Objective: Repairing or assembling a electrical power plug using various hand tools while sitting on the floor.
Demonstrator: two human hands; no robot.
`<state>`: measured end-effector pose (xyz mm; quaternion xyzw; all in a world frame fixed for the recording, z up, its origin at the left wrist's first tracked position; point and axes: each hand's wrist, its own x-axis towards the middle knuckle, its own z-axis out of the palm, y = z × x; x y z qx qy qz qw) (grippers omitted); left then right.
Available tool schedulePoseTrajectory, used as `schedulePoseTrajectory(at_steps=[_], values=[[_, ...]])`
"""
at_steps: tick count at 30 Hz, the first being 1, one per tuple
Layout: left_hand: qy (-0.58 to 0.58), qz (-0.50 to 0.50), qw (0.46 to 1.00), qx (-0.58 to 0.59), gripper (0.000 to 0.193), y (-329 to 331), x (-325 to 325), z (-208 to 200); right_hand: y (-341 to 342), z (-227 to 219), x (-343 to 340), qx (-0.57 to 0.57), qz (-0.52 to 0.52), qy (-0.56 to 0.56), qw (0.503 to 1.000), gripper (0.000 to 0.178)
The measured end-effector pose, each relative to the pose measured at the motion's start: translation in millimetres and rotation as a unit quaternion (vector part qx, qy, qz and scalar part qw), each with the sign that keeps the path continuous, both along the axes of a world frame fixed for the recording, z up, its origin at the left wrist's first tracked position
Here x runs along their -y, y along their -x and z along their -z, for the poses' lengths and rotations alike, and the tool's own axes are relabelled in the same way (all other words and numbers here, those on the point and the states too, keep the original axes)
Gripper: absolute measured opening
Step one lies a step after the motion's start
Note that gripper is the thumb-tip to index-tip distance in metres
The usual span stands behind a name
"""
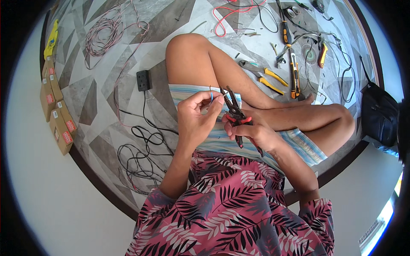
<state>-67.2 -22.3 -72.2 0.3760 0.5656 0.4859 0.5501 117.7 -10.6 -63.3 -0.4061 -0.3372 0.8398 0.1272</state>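
My left hand (197, 118) pinches a short piece of thin blue wire (211, 97) between thumb and fingers, above my lap. In my right hand (259, 133) is a wire stripper (235, 112) with black jaws and black-and-red handles, its jaws pointing up and slightly left. The jaw tips reach right beside my left fingertips, close to the wire's end. Whether the jaws are clamped on the wire I cannot tell. My fingers wrap round the handles, and the lower handle ends stand apart.
Diagonal pliers (265, 76) with yellow handles, a yellow-black screwdriver (285, 32) and an orange cutter knife (294, 77) lie beyond my crossed legs. Leftward are a black socket block (143, 80), tangled black cable (141, 160), coiled pinkish wire (104, 36) and cardboard boxes (62, 126). A black bag (380, 113) stands right.
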Motion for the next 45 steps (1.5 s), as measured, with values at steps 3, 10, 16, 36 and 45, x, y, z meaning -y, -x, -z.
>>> schedulePoseTrajectory(at_steps=[3, 10, 16, 36, 45], values=[[0.008, 0.006, 1.0, -0.022, 0.016, 0.6, 0.3, -0.5, -1.3, -1.6, -0.3, 0.016, -0.012, -0.012, 1.0, 0.032], [0.008, 0.01, 0.999, -0.048, 0.01, -1.8, -0.6, -6.1, -1.8, 1.8, 1.6, 0.038, -0.025, -0.024, 0.999, 0.032], [0.012, 0.021, 0.997, -0.067, 0.01, -2.3, 0.1, -7.4, -4.0, 6.9, 5.2, 0.057, -0.036, -0.055, 0.996, 0.033], [0.021, -0.016, 0.997, -0.076, 0.012, -8.9, -1.8, -7.7, 9.6, -5.7, 2.2, 0.21, -0.024, -0.222, 0.952, 0.026], [-0.028, 0.091, 0.972, -0.213, 0.051, -4.9, -5.4, -6.1, 3.7, 4.1, -0.9, 0.214, -0.025, -0.231, 0.949, 0.028]])
